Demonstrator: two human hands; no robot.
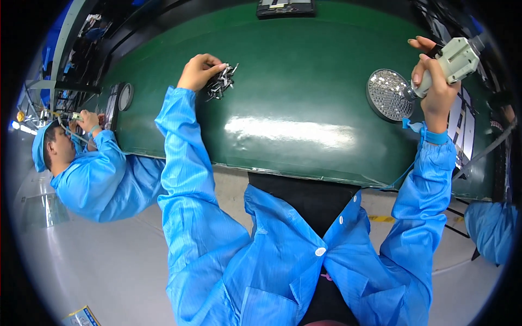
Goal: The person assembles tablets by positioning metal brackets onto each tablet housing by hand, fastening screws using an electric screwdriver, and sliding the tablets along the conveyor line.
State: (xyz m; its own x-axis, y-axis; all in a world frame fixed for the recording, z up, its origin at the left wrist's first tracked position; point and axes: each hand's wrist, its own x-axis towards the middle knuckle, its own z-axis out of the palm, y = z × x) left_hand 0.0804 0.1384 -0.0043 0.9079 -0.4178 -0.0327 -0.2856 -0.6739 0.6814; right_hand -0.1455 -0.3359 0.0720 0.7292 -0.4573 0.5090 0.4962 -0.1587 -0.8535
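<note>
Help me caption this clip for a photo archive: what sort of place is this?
Likely a factory assembly line: a long green workbench, what looks like an electric screwdriver in the right hand, and a co-worker in a blue smock.

1. Smock (217, 255)'s shiny blue, sleeves (186, 168) are super baggy.
2. Buttons (320, 252) are white, and there's a chest pocket (266, 308) too.
3. Wristband (436, 138) on the right is blue with a little tab (415, 127).
4. Black top (340, 299) underneath shows a pink bit (327, 277).
</note>
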